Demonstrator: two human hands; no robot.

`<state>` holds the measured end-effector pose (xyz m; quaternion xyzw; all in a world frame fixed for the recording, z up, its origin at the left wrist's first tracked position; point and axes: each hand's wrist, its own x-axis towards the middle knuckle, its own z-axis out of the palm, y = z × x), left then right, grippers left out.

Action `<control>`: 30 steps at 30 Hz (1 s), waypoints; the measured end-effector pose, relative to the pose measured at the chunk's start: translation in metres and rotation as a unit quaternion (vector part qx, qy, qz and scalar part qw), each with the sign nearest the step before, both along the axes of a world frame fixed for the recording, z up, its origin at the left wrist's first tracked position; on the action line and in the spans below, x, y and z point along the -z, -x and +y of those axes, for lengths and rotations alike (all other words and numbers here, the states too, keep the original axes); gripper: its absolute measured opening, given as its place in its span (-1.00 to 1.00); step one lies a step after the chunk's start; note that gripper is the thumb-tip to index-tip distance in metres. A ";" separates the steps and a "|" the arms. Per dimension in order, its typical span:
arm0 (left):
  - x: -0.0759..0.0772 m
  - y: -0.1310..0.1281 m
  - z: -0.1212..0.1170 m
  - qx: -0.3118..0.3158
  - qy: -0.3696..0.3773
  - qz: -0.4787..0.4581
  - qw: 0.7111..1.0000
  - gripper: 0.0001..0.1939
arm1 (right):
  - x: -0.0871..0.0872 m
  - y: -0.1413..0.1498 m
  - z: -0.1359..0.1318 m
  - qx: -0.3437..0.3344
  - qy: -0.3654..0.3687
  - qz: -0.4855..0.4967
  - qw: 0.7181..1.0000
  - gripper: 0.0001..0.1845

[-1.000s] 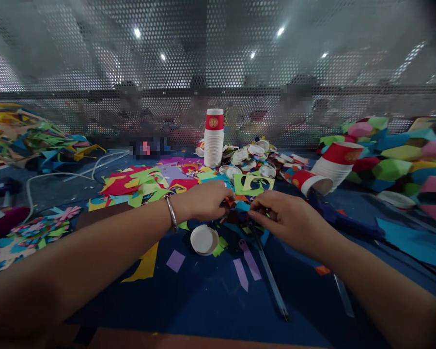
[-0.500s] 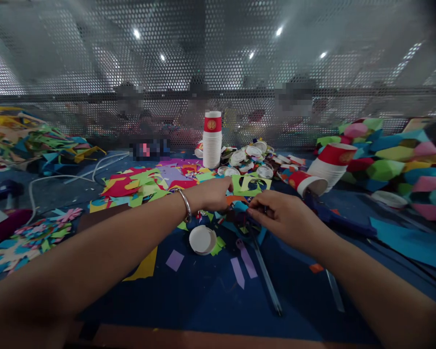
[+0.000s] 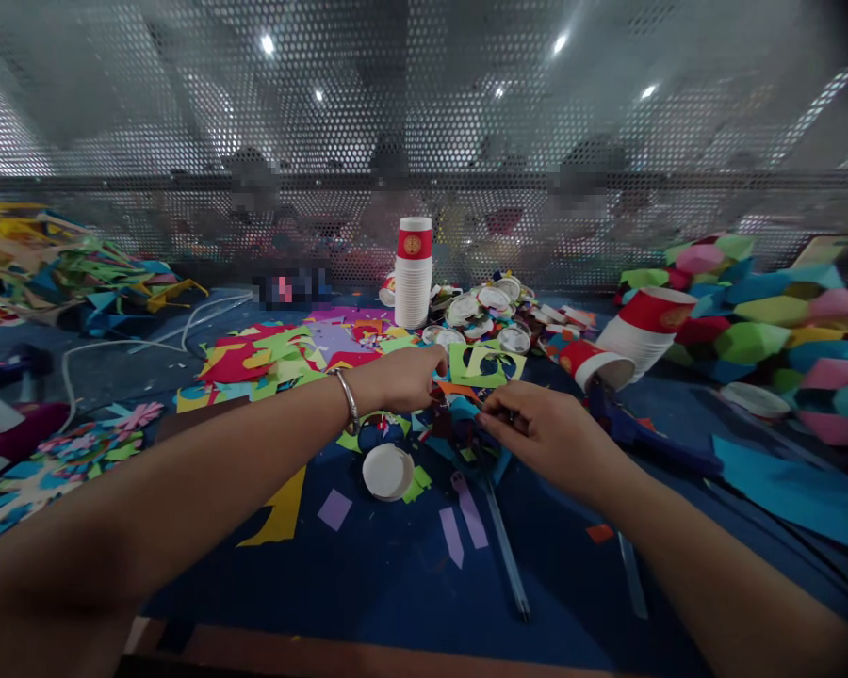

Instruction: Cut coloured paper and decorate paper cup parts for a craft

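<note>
My left hand (image 3: 404, 377), a silver bangle at its wrist, reaches into the coloured paper scraps (image 3: 275, 356) at the table's middle with its fingers curled on something I cannot make out. Close to its right, my right hand (image 3: 537, 426) pinches a small dark piece, too small to name. Both hands meet just below a green paper sheet with cut-out holes (image 3: 484, 363). A white cup bottom (image 3: 387, 471) lies just in front of my left hand. Two lilac paper strips (image 3: 462, 508) and a thin dark rod (image 3: 505, 556) lie nearer me.
A stack of red-and-white paper cups (image 3: 414, 273) stands at the back, cut cup bottoms (image 3: 487, 311) beside it. Tipped cups (image 3: 640, 330) and folded colourful paper shapes (image 3: 770, 320) fill the right. Paper heaps (image 3: 63, 268) and a white cable (image 3: 113, 344) lie left. A perforated screen (image 3: 424, 141) backs the table.
Both hands have edged slightly farther away over the scraps and stay close together. The view has shifted a little; nothing else has moved.
</note>
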<state>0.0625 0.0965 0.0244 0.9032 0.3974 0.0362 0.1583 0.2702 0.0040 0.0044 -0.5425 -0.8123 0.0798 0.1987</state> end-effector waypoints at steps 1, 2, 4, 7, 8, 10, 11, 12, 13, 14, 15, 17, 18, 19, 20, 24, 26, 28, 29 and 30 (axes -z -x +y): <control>-0.002 0.004 0.001 0.000 0.000 -0.009 1.000 -0.54 | 0.000 -0.001 0.000 0.000 0.003 0.000 1.000 -0.84; -0.004 0.008 0.002 -0.002 -0.002 -0.019 1.000 -0.53 | 0.000 -0.001 0.000 -0.001 0.007 -0.001 1.000 -0.84; -0.008 0.019 0.005 -0.009 -0.005 -0.039 0.999 -0.50 | 0.000 -0.003 -0.001 0.000 0.012 -0.003 1.000 -0.83; -0.014 0.036 0.004 -0.024 -0.011 -0.072 0.997 -0.58 | -0.002 -0.005 -0.001 0.004 0.021 -0.009 1.000 -0.80; -0.015 0.041 0.002 -0.029 -0.016 -0.090 0.995 -0.64 | -0.003 -0.005 -0.002 0.005 0.024 -0.011 1.000 -0.79; -0.017 0.050 -0.007 -0.039 -0.017 -0.131 0.991 -0.76 | -0.004 -0.006 -0.002 0.008 0.032 -0.015 0.999 -0.78; -0.018 0.054 -0.012 -0.050 -0.006 -0.171 0.984 -0.79 | -0.005 -0.006 -0.002 0.009 0.036 -0.017 0.999 -0.78; -0.018 0.057 -0.017 -0.058 0.020 -0.204 0.977 -0.81 | -0.005 -0.007 -0.001 0.009 0.040 -0.019 0.999 -0.77; -0.017 0.061 -0.023 -0.066 0.058 -0.232 0.969 -0.83 | -0.006 -0.007 -0.001 0.010 0.044 -0.022 0.999 -0.77; -0.016 0.064 -0.027 -0.073 0.091 -0.248 0.962 -0.83 | -0.006 -0.007 -0.001 0.011 0.047 -0.023 0.999 -0.77; -0.014 0.067 -0.031 -0.082 0.100 -0.271 0.954 -0.84 | -0.006 -0.007 -0.001 0.012 0.050 -0.025 0.998 -0.77; -0.010 0.074 -0.034 -0.092 0.115 -0.312 0.939 -0.84 | -0.006 -0.006 -0.001 0.014 0.056 -0.026 0.998 -0.76; -0.007 0.077 -0.034 -0.093 0.124 -0.331 0.931 -0.83 | -0.007 -0.005 -0.002 0.014 0.059 -0.026 0.998 -0.76; -0.005 0.079 -0.034 -0.091 0.136 -0.342 0.925 -0.80 | -0.007 -0.004 -0.002 0.012 0.061 -0.026 0.998 -0.76; -0.003 0.082 -0.034 -0.086 0.152 -0.351 0.920 -0.76 | -0.007 -0.003 -0.002 0.010 0.063 -0.025 0.998 -0.76; 0.000 0.083 -0.037 -0.072 0.220 -0.370 0.900 -0.65 | -0.007 0.000 -0.004 -0.001 0.065 -0.022 0.998 -0.79; -0.001 0.081 -0.040 -0.077 0.255 -0.388 0.882 -0.65 | -0.008 -0.001 -0.004 0.001 0.061 -0.018 0.998 -0.78; -0.002 0.080 -0.041 -0.087 0.273 -0.412 0.865 -0.65 | -0.008 -0.004 -0.005 0.008 0.059 -0.011 0.998 -0.77; -0.001 0.079 -0.040 -0.092 0.272 -0.424 0.859 -0.65 | -0.008 -0.006 -0.005 0.012 0.061 -0.007 0.998 -0.76; 0.000 0.079 -0.039 -0.096 0.267 -0.432 0.856 -0.65 | -0.007 -0.007 -0.005 0.016 0.064 -0.002 0.998 -0.76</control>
